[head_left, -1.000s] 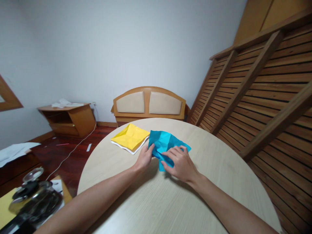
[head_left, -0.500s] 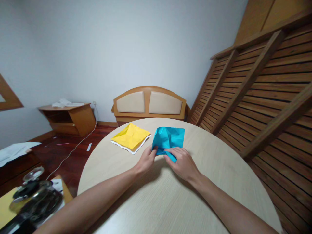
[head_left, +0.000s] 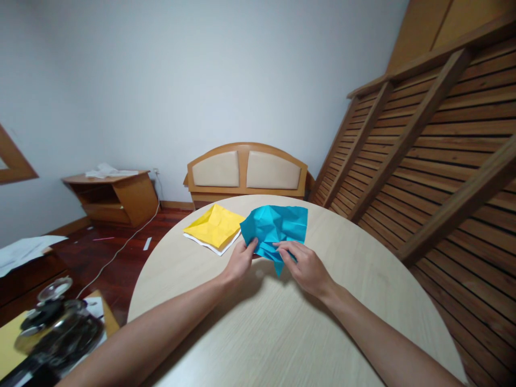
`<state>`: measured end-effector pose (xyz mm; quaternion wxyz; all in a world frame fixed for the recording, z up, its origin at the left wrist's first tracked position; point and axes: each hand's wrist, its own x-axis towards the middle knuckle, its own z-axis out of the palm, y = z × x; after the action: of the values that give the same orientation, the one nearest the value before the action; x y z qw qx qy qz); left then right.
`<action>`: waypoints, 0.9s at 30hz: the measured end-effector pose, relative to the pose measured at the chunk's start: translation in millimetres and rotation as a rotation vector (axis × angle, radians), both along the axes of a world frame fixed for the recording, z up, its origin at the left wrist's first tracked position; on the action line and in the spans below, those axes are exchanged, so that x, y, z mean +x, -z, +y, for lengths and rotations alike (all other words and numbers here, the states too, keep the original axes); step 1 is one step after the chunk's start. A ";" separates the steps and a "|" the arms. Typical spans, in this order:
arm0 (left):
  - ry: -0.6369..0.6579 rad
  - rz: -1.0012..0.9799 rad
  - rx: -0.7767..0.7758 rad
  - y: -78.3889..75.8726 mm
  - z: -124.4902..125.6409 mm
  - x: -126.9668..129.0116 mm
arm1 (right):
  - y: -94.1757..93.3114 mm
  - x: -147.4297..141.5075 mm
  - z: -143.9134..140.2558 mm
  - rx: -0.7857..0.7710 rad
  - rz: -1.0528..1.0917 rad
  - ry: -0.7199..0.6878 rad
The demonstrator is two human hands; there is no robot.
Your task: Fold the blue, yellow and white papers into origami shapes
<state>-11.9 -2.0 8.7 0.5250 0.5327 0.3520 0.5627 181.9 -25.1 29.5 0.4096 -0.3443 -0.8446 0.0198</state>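
A creased sheet of blue paper point(head_left: 274, 223) is held up over the round table point(head_left: 258, 333), with a pointed flap hanging from its lower edge. My left hand point(head_left: 241, 259) grips its lower left part, thumb on the near face and the other fingers mostly hidden behind. On the lower right, my right hand point(head_left: 304, 266) pinches the paper between thumb and curled fingers near the flap. To the left lies creased yellow paper point(head_left: 213, 224) on top of white paper point(head_left: 220, 251), close to the blue sheet's left corner.
Beyond the table stands a headboard point(head_left: 245, 192). A slatted wooden frame point(head_left: 403, 161) leans at the right. On the left are a low wooden cabinet point(head_left: 137, 201), a white cable point(head_left: 121, 250) across the floor, and a glass pot point(head_left: 66, 328) near my left forearm.
The blue paper has opened out to the left, its left corner now overlapping the yellow paper's edge. Its lower flap now hangs downward, and my left hand has shifted slightly left.
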 end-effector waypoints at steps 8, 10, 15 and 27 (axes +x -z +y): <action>-0.052 -0.040 -0.095 -1.8 -1.1 -2.5 | 0.7 4.1 1.3 0.089 0.034 0.021; -0.072 -0.022 -0.126 -0.3 0.2 -4.4 | -1.2 6.2 1.0 0.104 0.037 0.003; -0.093 -0.094 -0.157 0.9 6.7 -7.1 | -5.3 14.3 2.4 0.171 0.026 -0.064; -0.238 -0.050 -0.158 -4.0 23.5 -27.0 | -17.5 52.5 23.2 0.464 -0.214 -0.073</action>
<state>-38.9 21.5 12.7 0.5033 0.4302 0.4428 0.6046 234.4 -1.9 47.0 0.3848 -0.2106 -0.8770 -0.1962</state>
